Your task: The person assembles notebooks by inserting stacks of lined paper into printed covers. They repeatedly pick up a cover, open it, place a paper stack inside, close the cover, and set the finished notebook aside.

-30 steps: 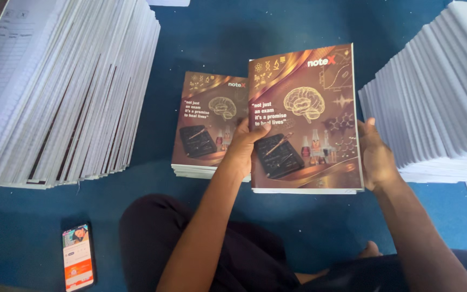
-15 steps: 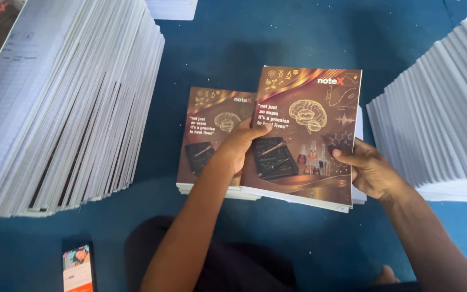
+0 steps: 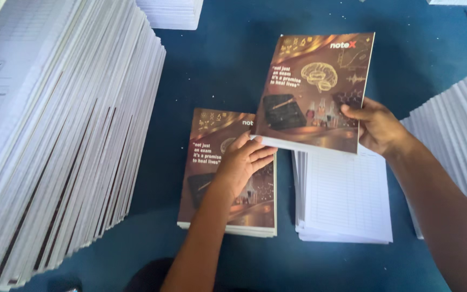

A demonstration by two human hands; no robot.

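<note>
My right hand (image 3: 375, 126) grips the right edge of a brown-covered notebook (image 3: 312, 89) and holds it lifted and tilted above a small stack of white ruled pages (image 3: 347, 200). My left hand (image 3: 243, 161) touches the lifted notebook's lower left edge with its fingertips, fingers spread, and hovers over a second stack of brown-covered notebooks (image 3: 228, 178) lying flat on the blue floor (image 3: 217, 65).
A tall slanted pile of white ruled page sets (image 3: 55, 140) fills the left side. Another pile of white page sets (image 3: 455, 146) leans at the right edge. A further white stack (image 3: 171, 13) sits at the top centre. My dark-clothed legs show at the bottom.
The brown-covered notebook has risen off the white page stack and moved up and right, uncovering the ruled pages. My left hand slid down toward the left notebook stack. The phone has left the view.
</note>
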